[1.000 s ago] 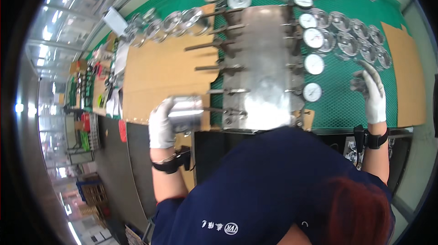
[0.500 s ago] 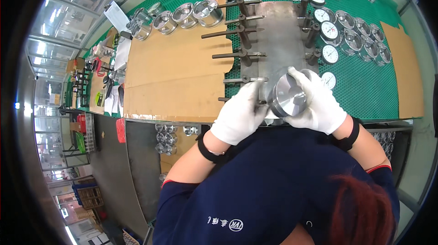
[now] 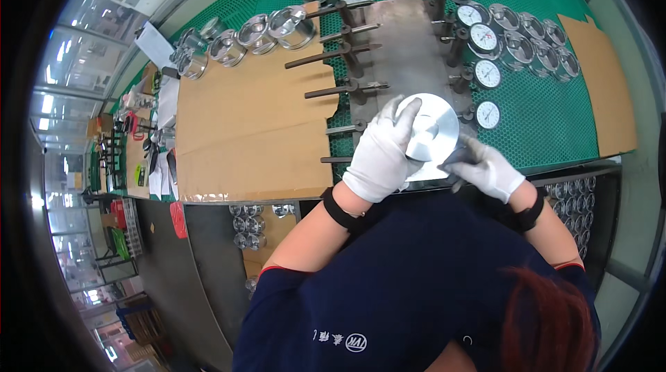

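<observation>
A shiny metal piston (image 3: 436, 126) is gripped in my white-gloved left hand (image 3: 381, 153), its round bright face turned up. The fingers of that hand curl over the rim on its left side. At the piston's lower right edge is my gloved right hand (image 3: 492, 171), fingers bent around something dark that I cannot make out. Its fingertips look dark and slightly blurred. Beyond both hands lies a grey metal plate (image 3: 406, 39), lined with posts and rods on the left and dial gauges (image 3: 487, 74) on the right.
A row of pistons (image 3: 257, 33) stands along the back of the cardboard sheet (image 3: 250, 136) on the left. More pistons (image 3: 518, 49) are grouped on the green mat (image 3: 548, 122) at the right. Another cardboard sheet (image 3: 603, 94) lies far right. Below the bench, further pistons (image 3: 572, 205) show.
The piston has gone from between both hands into my left hand, its face now turned upward. My right hand has moved off its right side to the lower right edge. The view has shifted slightly.
</observation>
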Demonstrator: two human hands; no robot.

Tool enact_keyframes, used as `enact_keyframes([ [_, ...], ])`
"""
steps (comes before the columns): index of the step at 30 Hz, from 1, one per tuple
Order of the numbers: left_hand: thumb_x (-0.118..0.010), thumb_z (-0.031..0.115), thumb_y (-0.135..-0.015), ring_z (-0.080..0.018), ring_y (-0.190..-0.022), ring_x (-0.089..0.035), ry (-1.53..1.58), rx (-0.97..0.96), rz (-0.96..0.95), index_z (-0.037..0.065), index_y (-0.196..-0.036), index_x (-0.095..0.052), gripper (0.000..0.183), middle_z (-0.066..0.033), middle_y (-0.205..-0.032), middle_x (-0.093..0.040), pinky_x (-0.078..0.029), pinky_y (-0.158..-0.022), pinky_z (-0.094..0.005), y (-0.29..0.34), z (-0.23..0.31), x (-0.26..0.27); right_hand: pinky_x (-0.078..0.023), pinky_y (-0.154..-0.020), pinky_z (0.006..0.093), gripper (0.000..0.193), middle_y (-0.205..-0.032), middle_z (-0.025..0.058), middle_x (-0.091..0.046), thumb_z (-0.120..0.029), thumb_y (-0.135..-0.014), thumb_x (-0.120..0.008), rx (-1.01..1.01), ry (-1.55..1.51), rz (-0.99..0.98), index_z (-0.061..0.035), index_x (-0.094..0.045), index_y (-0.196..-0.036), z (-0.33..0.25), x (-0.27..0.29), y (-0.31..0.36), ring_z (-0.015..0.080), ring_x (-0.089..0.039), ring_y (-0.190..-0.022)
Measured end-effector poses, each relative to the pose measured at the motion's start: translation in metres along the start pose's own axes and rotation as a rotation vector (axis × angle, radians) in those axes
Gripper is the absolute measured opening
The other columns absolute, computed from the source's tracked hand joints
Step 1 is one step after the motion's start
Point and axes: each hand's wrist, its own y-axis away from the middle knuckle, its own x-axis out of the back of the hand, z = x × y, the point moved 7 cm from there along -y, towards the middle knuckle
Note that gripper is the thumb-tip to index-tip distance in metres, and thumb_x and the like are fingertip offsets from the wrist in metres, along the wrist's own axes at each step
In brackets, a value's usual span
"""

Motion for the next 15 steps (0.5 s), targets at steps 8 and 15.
enact_keyframes([
  [8, -0.094, 0.021, -0.059, -0.0488, -0.129, -0.051, 0.073, -0.003, 0.033, 0.007, -0.148, -0.041, 0.104, -0.0312, -0.141, -0.047, -0.048, -0.105, -0.0503, -0.016, -0.011, -0.005, -0.061, -0.061, 0.0314, 0.097, -0.113, 0.0168, -0.065, -0.008, -0.093, -0.066, 0.036, -0.118, -0.031, -0.0021, 0.000, -0.163, 0.008, -0.009, -0.012, 0.0192, -0.069, -0.076],
  [15, -0.087, 0.011, -0.065, -0.0498, -0.127, -0.051, 0.074, -0.014, 0.025, 0.004, -0.148, -0.038, 0.096, -0.0302, -0.141, -0.048, -0.049, -0.104, -0.0504, -0.021, -0.006, -0.003, -0.057, -0.069, 0.0272, 0.095, -0.106, 0.0116, -0.066, -0.009, -0.091, -0.068, 0.057, -0.024, 0.017, -0.0017, -0.006, -0.163, 0.010, -0.003, -0.015, 0.0150, -0.067, -0.082],
])
